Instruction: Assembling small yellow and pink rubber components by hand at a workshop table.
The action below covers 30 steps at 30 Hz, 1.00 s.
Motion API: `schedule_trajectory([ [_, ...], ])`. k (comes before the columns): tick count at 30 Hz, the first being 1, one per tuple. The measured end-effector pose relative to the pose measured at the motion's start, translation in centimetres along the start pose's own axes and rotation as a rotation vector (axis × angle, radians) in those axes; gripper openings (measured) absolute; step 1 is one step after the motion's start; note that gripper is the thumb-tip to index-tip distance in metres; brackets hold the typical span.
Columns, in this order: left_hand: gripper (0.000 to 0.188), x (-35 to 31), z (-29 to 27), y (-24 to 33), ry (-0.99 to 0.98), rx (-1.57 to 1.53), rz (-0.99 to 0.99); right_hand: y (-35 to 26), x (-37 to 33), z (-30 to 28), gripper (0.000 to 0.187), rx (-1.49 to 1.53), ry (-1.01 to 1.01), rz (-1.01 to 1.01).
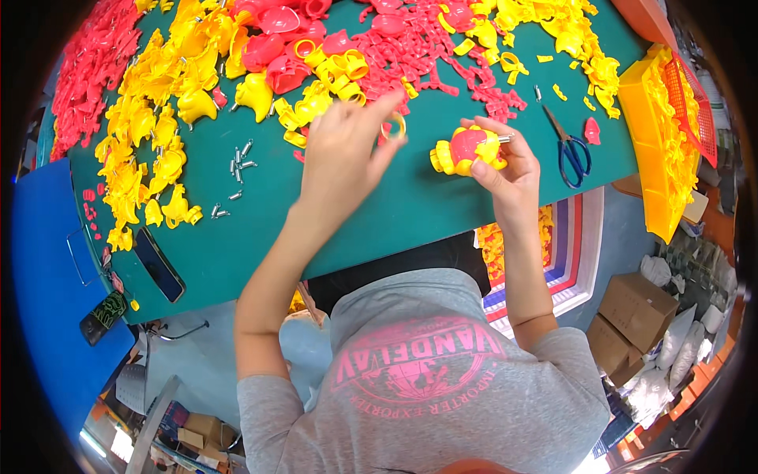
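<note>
Over the green table, my left hand is pinching a small yellow plastic ring between thumb and fingers; the hand is slightly blurred. My right hand grips a yellow and red plastic toy part, with a metal spring sticking out toward the fingers. The two hands are apart. Just beyond my left hand lies a heap of yellow rings. Several loose metal springs are scattered to its left.
Yellow shell pieces and pink-red parts cover the left and far side. Blue-handled scissors lie right of my right hand. A yellow bin stands at the right edge. A phone rests at the front left.
</note>
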<state>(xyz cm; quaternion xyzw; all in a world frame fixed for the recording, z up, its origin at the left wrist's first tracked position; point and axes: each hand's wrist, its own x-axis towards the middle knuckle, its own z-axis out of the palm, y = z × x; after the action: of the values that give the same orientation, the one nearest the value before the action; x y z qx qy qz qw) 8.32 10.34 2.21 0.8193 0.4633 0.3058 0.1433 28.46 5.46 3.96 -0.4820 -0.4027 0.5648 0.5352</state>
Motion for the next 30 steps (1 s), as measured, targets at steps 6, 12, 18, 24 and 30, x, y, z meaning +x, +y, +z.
schedule_trajectory([
  [6,0.068,-6.8,0.1,2.3,-0.069,-0.182,-0.181,0.7,-1.0,2.2,0.049,-0.041,-0.214,0.105],
  [12,0.071,-7.8,1.0,2.2,0.070,-0.235,-0.236,0.8,-1.2,4.0,0.045,-0.592,-0.340,-0.124],
  [18,0.072,-8.6,0.2,2.2,0.040,-0.327,-0.282,-0.5,-2.4,6.2,0.047,-0.942,-0.461,-0.329],
  [24,0.050,-9.4,-1.4,2.0,0.083,-0.340,-0.266,0.4,-2.3,5.4,0.049,-0.980,-0.464,-0.391],
  [30,0.015,-4.8,-1.1,0.2,0.142,-0.149,-0.202,0.1,-3.0,2.8,0.047,-0.727,-0.314,-0.286],
])
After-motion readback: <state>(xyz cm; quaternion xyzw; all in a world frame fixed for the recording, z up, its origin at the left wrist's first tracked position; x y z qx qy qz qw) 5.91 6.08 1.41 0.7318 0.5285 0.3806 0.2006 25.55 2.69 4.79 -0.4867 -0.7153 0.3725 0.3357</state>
